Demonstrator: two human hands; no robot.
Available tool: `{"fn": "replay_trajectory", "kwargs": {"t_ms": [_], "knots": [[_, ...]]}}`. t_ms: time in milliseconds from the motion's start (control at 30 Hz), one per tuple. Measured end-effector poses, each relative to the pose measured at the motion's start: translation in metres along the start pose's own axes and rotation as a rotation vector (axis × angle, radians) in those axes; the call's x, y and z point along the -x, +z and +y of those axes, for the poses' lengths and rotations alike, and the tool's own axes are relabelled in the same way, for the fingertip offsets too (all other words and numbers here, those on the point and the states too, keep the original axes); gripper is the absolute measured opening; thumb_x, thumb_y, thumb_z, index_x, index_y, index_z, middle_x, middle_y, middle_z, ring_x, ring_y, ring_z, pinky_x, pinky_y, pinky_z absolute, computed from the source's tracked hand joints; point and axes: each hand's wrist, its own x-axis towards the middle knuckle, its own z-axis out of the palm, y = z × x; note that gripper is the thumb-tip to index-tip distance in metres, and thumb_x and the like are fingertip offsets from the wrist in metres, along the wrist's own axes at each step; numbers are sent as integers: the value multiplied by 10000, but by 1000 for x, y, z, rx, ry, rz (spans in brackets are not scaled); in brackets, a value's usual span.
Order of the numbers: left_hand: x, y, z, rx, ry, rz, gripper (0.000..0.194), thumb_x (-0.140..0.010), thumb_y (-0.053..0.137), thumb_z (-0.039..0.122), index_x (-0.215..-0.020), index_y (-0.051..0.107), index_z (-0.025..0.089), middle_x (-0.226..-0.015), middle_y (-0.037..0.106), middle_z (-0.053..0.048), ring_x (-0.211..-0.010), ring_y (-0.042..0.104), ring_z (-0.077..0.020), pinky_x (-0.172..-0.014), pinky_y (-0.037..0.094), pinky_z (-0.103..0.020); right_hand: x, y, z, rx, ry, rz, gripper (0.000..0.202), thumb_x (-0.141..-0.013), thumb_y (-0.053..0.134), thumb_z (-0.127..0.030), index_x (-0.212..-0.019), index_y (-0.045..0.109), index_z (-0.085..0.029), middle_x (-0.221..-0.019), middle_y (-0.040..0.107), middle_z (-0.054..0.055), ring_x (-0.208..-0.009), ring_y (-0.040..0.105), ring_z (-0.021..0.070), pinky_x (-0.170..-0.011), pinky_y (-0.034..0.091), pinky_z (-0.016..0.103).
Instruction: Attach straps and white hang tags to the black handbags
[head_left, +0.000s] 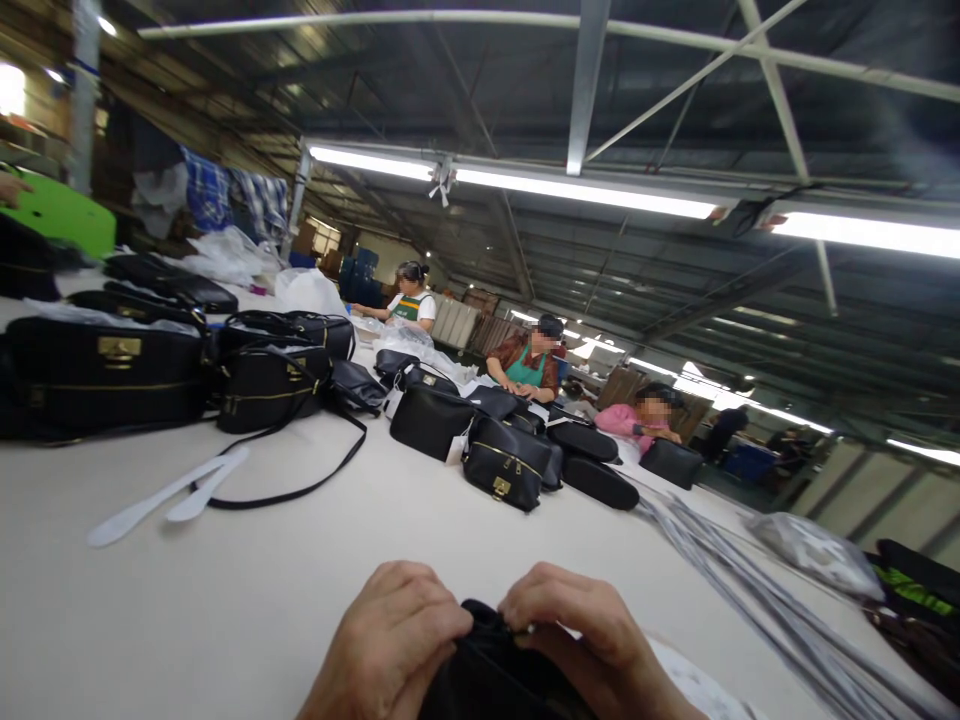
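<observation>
At the near edge of the white table, a black bag point(499, 675) lies between my two hands, its lower part cut off by the frame. My left hand point(401, 640) is closed on the bag's upper left edge, fingers bent and pressed together. On the other side, my right hand point(581, 620) pinches the edge near a small shiny bit that is too small to name. The fingertips of both hands are close together over the top of the bag. The thumbs are partly hidden.
Black handbags point(506, 460) stand in the middle of the table point(247, 610), with more bags point(112, 375) at left. White paper strips point(169, 497) lie near a black strap point(300, 495). Long grey strips point(757, 590) run along the right. Several co-workers point(529, 365) sit beyond.
</observation>
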Motion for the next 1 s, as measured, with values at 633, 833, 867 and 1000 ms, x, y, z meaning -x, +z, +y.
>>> {"fn": "replay_trajectory", "kwargs": {"t_ms": [633,833,867,1000], "knots": [[-12,7,-6,450,-440,-140,229,-884,553,195,-959,758,263,-895,543,-35,-873,551,-182,-790,444,-292,-18,-4,1,28,-6,-181,176,-969,555,-262,-862,689,-226,-830,670,41,-740,632,136,-660,484,211],[-3,12,-12,562,-486,-1,98,-864,586,227,-858,681,205,-805,569,-11,-780,544,-158,-741,419,-280,-33,18,10,-333,218,-42,295,-900,640,-451,-746,621,-200,-736,565,-10,-634,529,124,-552,417,221],[-2,13,-12,594,-505,6,51,-834,602,216,-856,645,199,-800,571,-4,-773,541,-155,-735,418,-276,-33,17,9,-315,235,-74,303,-897,641,-463,-751,622,-198,-735,573,-10,-641,529,126,-565,413,226],[-1,21,-7,777,-657,63,219,-681,637,149,-847,505,202,-784,553,32,-746,519,-134,-703,410,-253,-28,10,2,-147,185,-161,301,-942,585,-445,-781,641,-198,-760,646,8,-718,574,143,-666,415,247]]}}
